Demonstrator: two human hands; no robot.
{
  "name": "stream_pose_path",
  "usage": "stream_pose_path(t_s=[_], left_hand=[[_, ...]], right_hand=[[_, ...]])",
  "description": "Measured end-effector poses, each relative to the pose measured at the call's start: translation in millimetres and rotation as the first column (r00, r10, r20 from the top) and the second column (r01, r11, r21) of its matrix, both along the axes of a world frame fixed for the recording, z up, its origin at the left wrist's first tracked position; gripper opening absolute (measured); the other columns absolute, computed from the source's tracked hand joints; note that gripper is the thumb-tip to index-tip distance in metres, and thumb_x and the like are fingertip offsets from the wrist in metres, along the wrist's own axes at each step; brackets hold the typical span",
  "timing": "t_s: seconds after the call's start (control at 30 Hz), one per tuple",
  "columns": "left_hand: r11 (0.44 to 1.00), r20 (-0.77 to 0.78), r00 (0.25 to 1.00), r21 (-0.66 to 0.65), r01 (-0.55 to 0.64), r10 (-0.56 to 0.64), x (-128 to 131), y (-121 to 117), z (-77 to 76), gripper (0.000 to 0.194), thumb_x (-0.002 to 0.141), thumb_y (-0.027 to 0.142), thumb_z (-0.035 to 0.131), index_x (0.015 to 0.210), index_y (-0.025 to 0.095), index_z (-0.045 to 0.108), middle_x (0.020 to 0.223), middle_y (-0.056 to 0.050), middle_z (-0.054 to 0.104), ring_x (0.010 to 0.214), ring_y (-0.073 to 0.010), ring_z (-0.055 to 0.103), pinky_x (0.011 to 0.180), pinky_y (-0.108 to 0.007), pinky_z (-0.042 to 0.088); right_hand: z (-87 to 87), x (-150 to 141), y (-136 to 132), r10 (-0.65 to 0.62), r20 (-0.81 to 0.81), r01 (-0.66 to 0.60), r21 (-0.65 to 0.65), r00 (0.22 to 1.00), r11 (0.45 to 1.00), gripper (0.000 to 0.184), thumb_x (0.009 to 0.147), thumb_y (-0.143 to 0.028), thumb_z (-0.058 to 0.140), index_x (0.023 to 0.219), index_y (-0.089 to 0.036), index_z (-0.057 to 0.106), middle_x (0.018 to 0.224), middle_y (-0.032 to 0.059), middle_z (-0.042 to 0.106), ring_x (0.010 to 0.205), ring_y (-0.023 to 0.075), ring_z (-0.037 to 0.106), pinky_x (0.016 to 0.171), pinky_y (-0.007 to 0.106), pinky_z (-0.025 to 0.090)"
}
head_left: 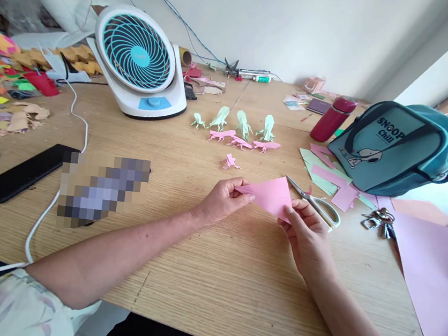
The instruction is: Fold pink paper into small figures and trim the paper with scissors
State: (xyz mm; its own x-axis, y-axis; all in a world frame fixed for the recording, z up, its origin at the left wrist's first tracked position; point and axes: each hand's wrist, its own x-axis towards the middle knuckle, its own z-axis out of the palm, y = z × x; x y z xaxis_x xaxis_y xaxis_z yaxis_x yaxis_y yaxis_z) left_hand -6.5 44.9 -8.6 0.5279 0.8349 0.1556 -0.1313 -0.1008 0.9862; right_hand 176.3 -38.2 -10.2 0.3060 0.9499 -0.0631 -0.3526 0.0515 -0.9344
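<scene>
A folded piece of pink paper (270, 194), triangular in outline, is held above the table between both hands. My left hand (226, 198) pinches its pointed left corner between thumb and fingers. At the lower right corner, my right hand (307, 234) grips the paper with the thumb on top. Scissors (319, 207) lie just behind my right hand, partly hidden by it. Beyond the paper sits a small pink folded paper figure (230, 162). Farther back stand several pink figures (241, 142) and a row of pale green paper figures (243, 123).
A white and blue fan (139, 61) stands at the back left. To the right are a red bottle (333, 118), a teal bag (396, 150), paper scraps (340, 189), keys (383, 221) and a large pink sheet (438, 273). A white cable (47, 212) crosses the left side.
</scene>
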Motion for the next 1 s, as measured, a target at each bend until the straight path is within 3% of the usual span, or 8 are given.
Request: stream_pose_path(t_s=[0.23,0.33,0.4,0.53,0.63,0.73,0.87,1.0], left_hand=[[0.996,0.082,0.993,-0.05,-0.076,0.08,-0.5,7.8,-3.9,0.024,0.076,0.032,0.074,0.085,0.015,0.061,0.076,0.003,0.055,0.068,-0.0084,0.048,0.064,-0.021,0.039],[0.997,0.031,0.998,0.047,-0.06,0.059,-0.8,9.5,-7.2,0.021,0.08,0.033,0.072,0.084,0.015,0.062,0.078,0.002,0.056,0.072,-0.0105,0.05,0.067,-0.023,0.04],[0.97,-0.055,0.99,0.213,-0.114,0.128,-1.7,9.5,-8.4,0.017,0.082,0.032,0.071,0.084,0.016,0.065,0.08,0.0,0.054,0.075,-0.0124,0.049,0.066,-0.024,0.04],[0.798,-0.132,0.938,0.572,-0.192,0.32,-5.9,6.4,-5.3,0.009,0.083,0.021,0.071,0.091,0.021,0.073,0.089,-0.002,0.05,0.086,-0.0163,0.049,0.077,-0.029,0.043],[0.753,-0.148,0.934,0.638,-0.161,0.326,-8.6,4.7,-3.5,0.021,0.083,0.016,0.068,0.103,0.023,0.072,0.095,-0.004,0.049,0.093,-0.0186,0.051,0.084,-0.033,0.045],[0.847,-0.16,0.951,0.51,-0.151,0.266,-8.6,6.8,-7.4,0.031,0.085,0.017,0.065,0.114,0.024,0.067,0.102,-0.005,0.051,0.087,-0.016,0.056,0.078,-0.03,0.048],[0.991,-0.082,0.988,0.042,-0.127,0.13,-5.6,11.8,-13.4,0.051,0.08,0.028,0.073,0.126,0.023,0.053,0.106,-0.005,0.061,0.069,-0.0123,0.064,0.064,-0.026,0.05],[0.919,0.061,0.998,-0.392,0.039,-0.017,-4.5,14.1,-9.4,0.043,0.081,0.042,0.07,0.113,0.015,0.058,0.087,-0.008,0.071,0.067,-0.0167,0.067,0.058,-0.025,0.049]], right_hand=[[-5.5,0.5,-2.2,0.091,0.164,-0.098,0.033,0.982,0.995,0.017,0.082,-0.037,0.075,0.084,-0.022,0.067,0.072,-0.0024,0.061,0.071,0.0106,0.052,0.069,0.022,0.043],[-6.4,1.6,-3.0,0.065,0.246,-0.084,0.069,0.967,0.994,0.013,0.085,-0.033,0.073,0.083,-0.023,0.065,0.072,-0.0025,0.059,0.069,0.0113,0.052,0.067,0.024,0.042],[-5.4,0.8,-3.9,0.015,0.349,-0.073,0.151,0.937,0.986,0.009,0.087,-0.029,0.07,0.083,-0.023,0.065,0.075,-0.0016,0.057,0.071,0.0124,0.052,0.066,0.025,0.043],[-1.1,-3.4,-8.7,-0.159,0.624,-0.111,0.37,0.765,0.922,0.008,0.088,-0.016,0.065,0.089,-0.024,0.065,0.096,0.0037,0.061,0.092,0.0184,0.058,0.081,0.033,0.048],[2.9,-6.4,-14.8,-0.226,0.77,-0.247,0.444,0.597,0.861,0.02,0.086,-0.005,0.061,0.094,-0.024,0.064,0.109,0.0071,0.064,0.1,0.0213,0.062,0.086,0.038,0.05],[5.7,-8.0,-20.1,-0.204,0.846,-0.393,0.425,0.492,0.816,0.029,0.085,0.001,0.057,0.101,-0.023,0.061,0.111,0.0081,0.065,0.098,0.02,0.065,0.083,0.035,0.053],[6.0,-8.0,-22.2,-0.192,0.893,-0.47,0.385,0.407,0.794,0.032,0.086,0.002,0.055,0.106,-0.023,0.059,0.11,0.0087,0.065,0.1,0.0194,0.065,0.081,0.032,0.053],[4.4,-6.5,-19.9,-0.217,0.9,-0.461,0.387,0.379,0.798,0.031,0.087,0.001,0.054,0.106,-0.024,0.059,0.107,0.0083,0.063,0.096,0.0195,0.065,0.079,0.034,0.054]])
